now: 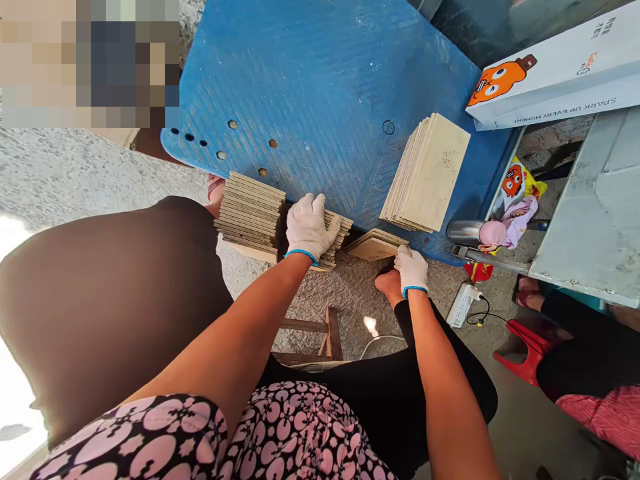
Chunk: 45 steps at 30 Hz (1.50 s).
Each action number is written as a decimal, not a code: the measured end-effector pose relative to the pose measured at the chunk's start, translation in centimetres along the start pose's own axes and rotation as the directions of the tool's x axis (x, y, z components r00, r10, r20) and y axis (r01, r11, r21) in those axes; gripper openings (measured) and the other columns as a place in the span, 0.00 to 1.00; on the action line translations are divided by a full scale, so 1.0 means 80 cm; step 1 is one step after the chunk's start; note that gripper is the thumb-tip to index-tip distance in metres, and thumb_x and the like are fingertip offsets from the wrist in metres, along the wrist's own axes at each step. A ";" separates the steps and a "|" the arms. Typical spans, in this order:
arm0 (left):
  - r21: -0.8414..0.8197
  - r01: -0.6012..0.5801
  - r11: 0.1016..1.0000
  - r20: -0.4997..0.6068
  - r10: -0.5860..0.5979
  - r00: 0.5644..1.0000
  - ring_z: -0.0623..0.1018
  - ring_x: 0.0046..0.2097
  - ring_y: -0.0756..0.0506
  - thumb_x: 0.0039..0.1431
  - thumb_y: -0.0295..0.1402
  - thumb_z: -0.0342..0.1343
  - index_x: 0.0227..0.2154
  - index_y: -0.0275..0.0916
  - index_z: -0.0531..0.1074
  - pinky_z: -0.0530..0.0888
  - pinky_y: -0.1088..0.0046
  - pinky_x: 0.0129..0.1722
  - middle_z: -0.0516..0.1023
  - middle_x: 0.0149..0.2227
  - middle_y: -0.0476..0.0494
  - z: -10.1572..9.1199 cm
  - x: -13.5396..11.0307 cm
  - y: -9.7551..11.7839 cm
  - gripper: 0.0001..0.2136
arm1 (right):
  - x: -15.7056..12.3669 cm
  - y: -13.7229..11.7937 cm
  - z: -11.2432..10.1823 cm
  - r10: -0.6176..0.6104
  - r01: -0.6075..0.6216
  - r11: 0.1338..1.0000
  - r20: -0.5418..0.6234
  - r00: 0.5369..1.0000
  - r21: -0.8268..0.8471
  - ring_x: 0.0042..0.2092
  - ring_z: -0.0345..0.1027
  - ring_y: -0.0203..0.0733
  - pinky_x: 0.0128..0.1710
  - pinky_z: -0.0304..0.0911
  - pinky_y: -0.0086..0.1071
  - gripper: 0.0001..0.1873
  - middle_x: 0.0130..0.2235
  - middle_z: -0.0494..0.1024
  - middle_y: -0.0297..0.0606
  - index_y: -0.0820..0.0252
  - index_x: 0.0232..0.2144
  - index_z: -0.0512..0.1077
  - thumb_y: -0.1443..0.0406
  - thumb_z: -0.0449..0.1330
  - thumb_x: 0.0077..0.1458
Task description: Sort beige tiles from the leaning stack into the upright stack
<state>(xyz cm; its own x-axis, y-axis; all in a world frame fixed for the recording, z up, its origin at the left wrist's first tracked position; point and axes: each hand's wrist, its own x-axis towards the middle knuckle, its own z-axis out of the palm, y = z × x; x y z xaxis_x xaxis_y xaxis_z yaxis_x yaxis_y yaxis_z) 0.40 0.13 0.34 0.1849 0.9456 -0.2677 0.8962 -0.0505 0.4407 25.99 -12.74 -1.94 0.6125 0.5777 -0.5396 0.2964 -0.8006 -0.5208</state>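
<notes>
White knit gloves with blue cuffs cover both my hands. My left hand [311, 230] lies over a stack of thin wooden boards [336, 241] at the near edge of the blue table, its fingers spread across the top and the thumb out to the right. With my right hand [411, 268] I grip the near right corner of a few thin wooden boards [375, 245], which lean at the table edge. Left of my left hand stands another stack of boards [251, 212]. Further back on the right, a slanted stack of boards [429, 172] rests on the table.
The blue plastic table [320, 100] has several holes. At its right lie a white printed bag [555, 80] and a metal flask [465, 232]. A power strip [463, 305], a wooden stool [333, 333] and a red stool [525, 353] are below. Another person sits at the right.
</notes>
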 end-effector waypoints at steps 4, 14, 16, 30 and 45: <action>-0.040 0.010 0.999 0.006 -0.010 1.000 0.62 0.67 0.27 0.66 0.46 0.49 0.66 0.32 0.62 0.59 0.45 0.65 0.62 0.66 0.24 0.001 0.000 0.000 0.31 | -0.017 -0.004 -0.024 -0.019 0.030 0.994 0.110 0.994 -0.107 0.42 0.74 0.42 0.47 0.70 0.34 0.24 0.39 0.81 0.38 0.60 0.47 0.77 0.51 0.63 0.54; -0.020 -0.001 1.000 -0.005 0.001 1.000 0.63 0.66 0.28 0.66 0.46 0.49 0.66 0.32 0.62 0.59 0.46 0.65 0.63 0.66 0.25 0.005 0.001 -0.003 0.31 | -0.044 -0.013 -0.026 -0.002 0.107 0.950 0.337 0.942 -0.293 0.48 0.74 0.49 0.55 0.67 0.41 0.18 0.45 0.82 0.37 0.52 0.43 0.81 0.66 0.67 0.45; -0.019 0.001 1.000 0.008 -0.001 1.000 0.63 0.66 0.27 0.66 0.46 0.50 0.66 0.32 0.61 0.60 0.46 0.65 0.63 0.66 0.25 0.003 0.001 -0.002 0.31 | -0.045 -0.004 -0.021 -0.001 0.109 0.954 0.361 0.932 -0.279 0.49 0.74 0.47 0.55 0.67 0.39 0.20 0.47 0.82 0.36 0.52 0.44 0.81 0.66 0.66 0.46; 0.010 0.007 1.000 -0.019 -0.006 1.000 0.64 0.66 0.28 0.65 0.46 0.50 0.66 0.32 0.62 0.60 0.47 0.65 0.63 0.65 0.25 0.008 0.002 -0.004 0.31 | -0.039 0.034 0.005 -0.018 0.078 0.980 0.307 0.951 -0.183 0.53 0.74 0.43 0.59 0.66 0.38 0.16 0.51 0.81 0.39 0.55 0.48 0.78 0.62 0.61 0.58; 0.003 -0.033 0.999 -0.078 0.034 0.996 0.67 0.64 0.27 0.64 0.45 0.52 0.64 0.29 0.66 0.62 0.48 0.63 0.66 0.64 0.23 0.013 0.003 -0.010 0.31 | -0.056 -0.049 -0.033 -0.071 0.072 0.997 0.204 0.976 0.002 0.41 0.72 0.47 0.41 0.67 0.35 0.20 0.34 0.80 0.38 0.56 0.33 0.76 0.47 0.58 0.54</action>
<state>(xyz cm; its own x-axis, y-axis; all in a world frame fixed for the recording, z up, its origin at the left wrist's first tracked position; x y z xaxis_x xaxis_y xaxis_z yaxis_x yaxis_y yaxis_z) 0.18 0.07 -0.96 0.1829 0.9655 -0.1852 0.8906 -0.0829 0.4472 24.06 -12.59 4.25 0.4277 0.6530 -0.6251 0.3384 -0.7569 -0.5591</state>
